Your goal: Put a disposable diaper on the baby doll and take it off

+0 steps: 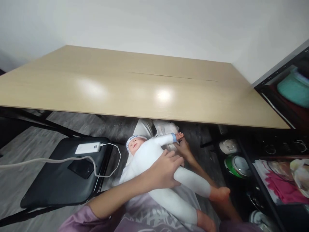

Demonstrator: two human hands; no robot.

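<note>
A baby doll (147, 156) in a white outfit with blue cuffs and a white-and-blue cap lies on its back, slanted across my lap. My left hand (165, 169) reaches over its body, the fingers wrapped round the top of one leg. Beyond the doll's outstretched arm is my right hand (182, 148), close to the doll's hand and partly hidden behind it. Its fingers look closed beside crumpled translucent plastic (166, 128); what they hold cannot be made out.
A wooden table (135, 96) stretches in front of me. To the left, a black chair (65, 183) carries a white power bank (88, 148) with a cable and a dark phone (82, 167). A black shelf on the right holds a green-and-white container (238, 166) and pink cloth (285, 188).
</note>
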